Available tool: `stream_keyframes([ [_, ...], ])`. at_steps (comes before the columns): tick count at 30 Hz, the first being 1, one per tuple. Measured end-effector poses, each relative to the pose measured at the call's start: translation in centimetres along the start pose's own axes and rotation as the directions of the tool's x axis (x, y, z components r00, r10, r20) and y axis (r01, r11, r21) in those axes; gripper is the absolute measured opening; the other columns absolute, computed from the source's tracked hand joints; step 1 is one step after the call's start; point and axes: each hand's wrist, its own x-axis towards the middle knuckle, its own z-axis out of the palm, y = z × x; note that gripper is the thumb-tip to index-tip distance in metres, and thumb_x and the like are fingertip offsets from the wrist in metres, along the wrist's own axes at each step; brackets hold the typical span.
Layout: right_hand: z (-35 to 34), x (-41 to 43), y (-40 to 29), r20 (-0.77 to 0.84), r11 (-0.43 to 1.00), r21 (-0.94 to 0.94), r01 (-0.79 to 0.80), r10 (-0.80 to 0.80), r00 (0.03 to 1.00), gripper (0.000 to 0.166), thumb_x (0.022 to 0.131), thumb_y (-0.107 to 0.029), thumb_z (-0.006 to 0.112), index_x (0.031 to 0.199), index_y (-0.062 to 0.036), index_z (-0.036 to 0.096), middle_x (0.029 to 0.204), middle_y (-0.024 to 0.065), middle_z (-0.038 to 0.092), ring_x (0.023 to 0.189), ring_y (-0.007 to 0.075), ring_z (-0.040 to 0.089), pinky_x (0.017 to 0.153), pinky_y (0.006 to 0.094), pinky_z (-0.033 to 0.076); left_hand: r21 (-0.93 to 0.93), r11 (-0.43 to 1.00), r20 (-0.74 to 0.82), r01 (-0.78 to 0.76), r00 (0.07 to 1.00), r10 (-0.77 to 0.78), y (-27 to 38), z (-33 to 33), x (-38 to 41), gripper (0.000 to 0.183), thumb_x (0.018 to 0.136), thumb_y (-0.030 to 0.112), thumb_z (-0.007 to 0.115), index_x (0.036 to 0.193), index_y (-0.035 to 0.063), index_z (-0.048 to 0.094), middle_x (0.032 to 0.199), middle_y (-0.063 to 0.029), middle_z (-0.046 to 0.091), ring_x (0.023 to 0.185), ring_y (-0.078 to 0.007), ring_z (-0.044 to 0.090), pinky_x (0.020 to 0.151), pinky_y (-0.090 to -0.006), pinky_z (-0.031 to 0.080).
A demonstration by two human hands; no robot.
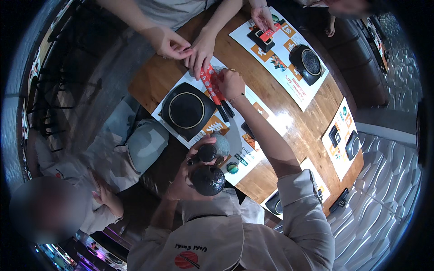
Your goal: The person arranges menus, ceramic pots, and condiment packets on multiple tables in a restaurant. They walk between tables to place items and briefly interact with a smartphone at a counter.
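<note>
My left hand (pixel 183 181) holds a cluster of small ceramic pieces against my chest: a black lidded pot (pixel 206 153) with a short spout, a glossy black rounded piece (pixel 209 181) and a speckled grey one (pixel 222 145). My right hand (pixel 231 84) reaches across the paper placemat (pixel 242 145), fingers closed on a red patterned chopstick sleeve (pixel 215 81). A second red sleeve (pixel 209 79) lies alongside it, and black chopstick ends (pixel 223 112) stick out of both. Another person's hand (pixel 201 54) touches the second sleeve's top. Beside them sits a square black plate (pixel 187 109).
Across the wooden table (pixel 288 125), a co-worker's hand (pixel 263 18) holds a red sleeve (pixel 270 33) over a small black dish (pixel 260 39). More placemats carry black plates (pixel 305 64). A person (pixel 84 193) is close at my left. My forearm partly covers a dark dish (pixel 247 129).
</note>
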Motion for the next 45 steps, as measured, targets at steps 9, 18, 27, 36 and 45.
stream_keyframes([
  [9, -1.8, 0.0, 0.7, 0.124, 0.991, 0.012, -0.135, 0.132, 0.983, 0.038, 0.073, -0.04, 0.081, 0.086, -0.0054, 0.076, 0.079, 0.0207, 0.071, 0.077, 0.0346, 0.071, 0.074, 0.0426, 0.057, -0.016, 0.999, 0.01, 0.044, 0.999, -0.044, 0.1, 0.2, -0.5, 0.079, 0.058, 0.01, 0.091, 0.13, 0.0171, 0.059, 0.151, -0.0162, 0.03, 0.143, -0.0352, 0.029, 0.111, -0.0487, 0.041],
  [18, -6.7, -4.3, 10.2, 0.107, 0.818, 0.571, -0.068, 0.009, 0.994, 0.009, 0.08, -0.01, 0.073, 0.087, -0.0041, 0.074, 0.076, 0.0075, 0.072, 0.069, 0.0132, 0.065, 0.07, 0.0312, 0.054, 0.09, 0.995, 0.005, 0.049, 0.999, -0.05, 0.0, 3.1, 0.5, 0.074, 0.051, 0.02, 0.092, 0.121, 0.0115, 0.066, 0.142, -0.0185, 0.046, 0.137, -0.0328, 0.041, 0.111, -0.0437, 0.034],
  [27, -6.8, -24.1, 11.6, 0.068, 0.369, 0.914, -0.168, 0.268, 0.961, 0.012, 0.089, -0.013, 0.075, 0.081, -0.0051, 0.07, 0.071, -0.0047, 0.063, 0.063, 0.0022, 0.054, 0.058, 0.0207, 0.044, 0.084, 0.995, 0.072, 0.062, 0.995, -0.068, 1.1, 4.3, 1.7, 0.079, 0.049, 0.024, 0.093, 0.122, 0.0081, 0.067, 0.143, -0.0172, 0.044, 0.134, -0.032, 0.042, 0.108, -0.047, 0.038],
  [36, -3.2, -27.4, 7.7, 0.314, 0.167, 0.888, -0.429, 0.463, 0.829, 0.016, 0.089, -0.013, 0.075, 0.078, -0.0037, 0.068, 0.065, -0.0036, 0.06, 0.053, 0.0018, 0.048, 0.048, 0.0207, 0.036, 0.102, 0.975, 0.102, 0.195, 0.973, -0.205, 0.1, 3.6, -1.3, 0.084, 0.051, 0.017, 0.088, 0.129, 0.0049, 0.057, 0.138, -0.0163, 0.054, 0.12, -0.0241, 0.052, 0.101, -0.0391, 0.041],
  [45, -0.5, -25.6, 7.7, 0.285, 0.27, 0.861, -0.432, 0.448, 0.847, 0.012, 0.089, -0.008, 0.074, 0.082, 0.0008, 0.07, 0.068, 0.0002, 0.065, 0.052, 0.0027, 0.052, 0.045, 0.0212, 0.04, 0.22, 0.975, -0.08, 0.011, 0.997, 0.007, 0.3, 2.7, 1.3, 0.078, 0.053, 0.025, 0.086, 0.124, 0.0038, 0.063, 0.152, -0.019, 0.034, 0.139, -0.031, 0.035, 0.11, -0.0449, 0.034],
])
